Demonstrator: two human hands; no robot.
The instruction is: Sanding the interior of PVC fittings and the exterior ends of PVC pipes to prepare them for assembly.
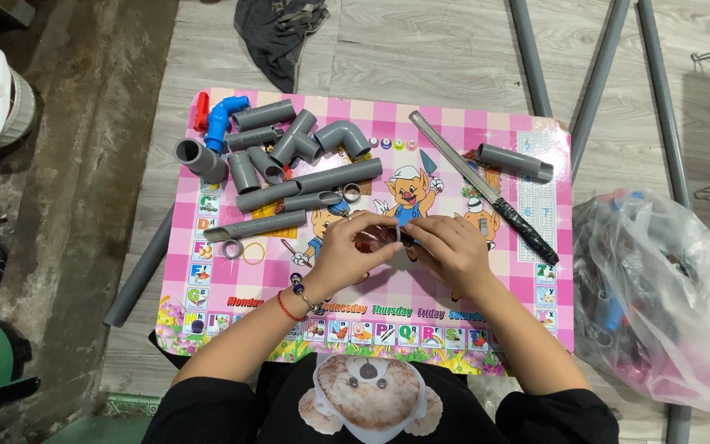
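— Looking down through the head camera, I see both hands meeting over the middle of the pink checkered play table (536,312). What do you make of the grip?

— I see the left hand (347,251) curled, its fingertips pinching a small dark reddish piece (375,241). The right hand (454,251) is closed in from the other side, its fingers pressed to the same piece. I can't tell what the piece is; the fingers hide most of it.

— And around them?

— I've got a heap of grey pipe fittings (289,156) at the table's far left corner, with a blue elbow (223,119) beside it. A long grey pipe length (256,226) lies just left of the left hand, with two small rings (242,249) near its end. A saw blade with a taped black handle (486,189) runs diagonally beyond the right hand, a short grey pipe (515,163) next to it. A clear plastic bag (667,304) sits on the floor to the right.
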